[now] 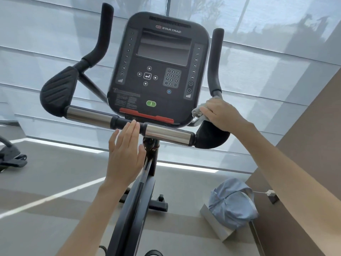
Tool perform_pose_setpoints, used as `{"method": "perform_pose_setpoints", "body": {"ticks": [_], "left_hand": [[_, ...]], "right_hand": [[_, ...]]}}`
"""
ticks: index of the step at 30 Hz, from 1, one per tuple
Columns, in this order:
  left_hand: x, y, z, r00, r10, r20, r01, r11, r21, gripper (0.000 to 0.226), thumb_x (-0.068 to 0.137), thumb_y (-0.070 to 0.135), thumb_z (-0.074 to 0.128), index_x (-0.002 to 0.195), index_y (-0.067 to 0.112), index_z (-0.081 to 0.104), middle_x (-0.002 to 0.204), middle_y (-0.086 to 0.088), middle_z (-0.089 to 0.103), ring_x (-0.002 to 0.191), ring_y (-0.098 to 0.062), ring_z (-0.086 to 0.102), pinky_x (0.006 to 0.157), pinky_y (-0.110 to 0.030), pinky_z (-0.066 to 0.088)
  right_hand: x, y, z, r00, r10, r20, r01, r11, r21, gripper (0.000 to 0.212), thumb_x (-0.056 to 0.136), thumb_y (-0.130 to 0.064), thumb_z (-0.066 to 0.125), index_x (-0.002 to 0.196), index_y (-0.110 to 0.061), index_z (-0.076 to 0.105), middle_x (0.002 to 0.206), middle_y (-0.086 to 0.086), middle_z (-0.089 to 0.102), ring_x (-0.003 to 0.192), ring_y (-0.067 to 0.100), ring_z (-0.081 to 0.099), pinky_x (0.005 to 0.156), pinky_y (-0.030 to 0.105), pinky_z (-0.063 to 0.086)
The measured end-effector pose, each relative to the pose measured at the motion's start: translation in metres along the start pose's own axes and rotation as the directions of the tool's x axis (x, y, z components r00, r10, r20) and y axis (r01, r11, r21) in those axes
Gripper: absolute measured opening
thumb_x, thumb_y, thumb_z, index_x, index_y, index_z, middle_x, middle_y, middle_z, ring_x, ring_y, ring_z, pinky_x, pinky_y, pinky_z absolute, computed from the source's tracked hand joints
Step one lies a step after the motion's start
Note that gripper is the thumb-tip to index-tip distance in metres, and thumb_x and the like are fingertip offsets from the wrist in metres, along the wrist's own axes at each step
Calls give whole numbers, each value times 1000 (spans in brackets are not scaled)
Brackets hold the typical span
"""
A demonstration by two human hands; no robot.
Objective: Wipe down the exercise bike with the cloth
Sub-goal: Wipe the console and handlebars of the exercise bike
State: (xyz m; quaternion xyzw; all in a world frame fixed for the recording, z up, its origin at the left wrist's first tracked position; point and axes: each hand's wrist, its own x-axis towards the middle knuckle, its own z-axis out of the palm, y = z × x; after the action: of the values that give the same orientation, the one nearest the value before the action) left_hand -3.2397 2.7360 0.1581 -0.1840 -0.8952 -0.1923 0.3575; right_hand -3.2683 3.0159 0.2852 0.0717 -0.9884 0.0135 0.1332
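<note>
The black exercise bike fills the middle, with its console [160, 69] upright above the chrome handlebar [168, 134]. My right hand [221, 113] lies flat on a pale grey cloth [198, 112], pressing it onto the right elbow pad [212, 137] beside the console's lower right corner. Most of the cloth is hidden under the hand. My left hand [125, 152] is flat with straight fingers, its fingertips at the black middle clamp of the handlebar, holding nothing.
Two upright black grips [103, 34] [215, 60] flank the console, and a left elbow pad [57, 91] sticks out. A light blue bundle [232, 202] sits on a box at the lower right by a brown wall. Part of another machine [11, 156] shows at the left edge.
</note>
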Motion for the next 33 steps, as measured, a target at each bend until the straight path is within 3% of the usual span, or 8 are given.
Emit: {"method": "perform_pose_setpoints", "body": {"ticks": [4,10,15,20,23,26,29,33], "left_hand": [[-1,-4,3,1000,15,23,-16,999,38,53,92,24,31,138,1,42,143,-16,44,134,-29,40,113,-49,24],[0,-5,2,999,17,35,-18,999,29,53,92,24,31,138,2,43,143,-14,45,135,-27,39,113,-48,23],[1,-7,1,999,36,29,-37,999,22,51,92,21,32,138,1,43,142,-15,45,134,-27,39,113,-47,23],[-1,-11,2,999,-7,-53,5,999,-50,53,86,10,46,138,-1,41,144,-16,42,135,-25,33,113,-47,25],[-4,-15,0,996,-30,-79,24,997,-74,55,85,9,47,138,-1,39,144,-17,40,135,-26,32,112,-47,26],[-6,-17,-3,997,-33,-68,28,997,-73,53,87,13,41,138,-1,40,144,-17,41,134,-27,35,112,-47,26],[-10,-17,-5,998,-42,-47,39,997,-68,52,88,15,39,137,-2,42,144,-17,42,134,-28,36,112,-48,27],[-12,-16,-8,998,-49,-29,48,998,-43,52,89,16,35,136,-4,42,142,-19,43,132,-33,40,109,-52,31]], "right_hand": [[-21,-22,10,987,-148,-68,142,986,-90,32,98,-17,32,81,-10,58,76,7,59,87,26,51,72,33,31],[-45,-68,19,950,-269,-157,251,960,-127,33,99,-17,31,110,-20,62,80,3,65,74,29,58,65,33,35],[-28,-82,16,977,-211,16,211,978,-2,26,101,-25,25,92,-25,49,64,-14,37,69,26,50,61,33,34],[2,-102,14,969,-138,204,56,930,364,34,100,-41,22,83,-37,51,94,-11,56,97,22,53,88,38,37],[22,-114,16,947,-147,284,-10,875,484,39,99,-46,27,111,-31,61,113,-9,59,107,15,52,89,29,33],[38,-132,18,925,-172,338,-32,852,522,44,99,-48,29,121,-24,58,122,-3,58,111,18,52,90,30,33],[40,-148,22,933,-192,303,47,902,428,42,97,-51,28,121,-32,57,118,-4,61,105,19,53,86,31,36],[3,-146,46,932,-359,-57,349,927,-139,41,98,-43,32,138,-33,34,95,4,53,74,25,51,58,32,37]]}}
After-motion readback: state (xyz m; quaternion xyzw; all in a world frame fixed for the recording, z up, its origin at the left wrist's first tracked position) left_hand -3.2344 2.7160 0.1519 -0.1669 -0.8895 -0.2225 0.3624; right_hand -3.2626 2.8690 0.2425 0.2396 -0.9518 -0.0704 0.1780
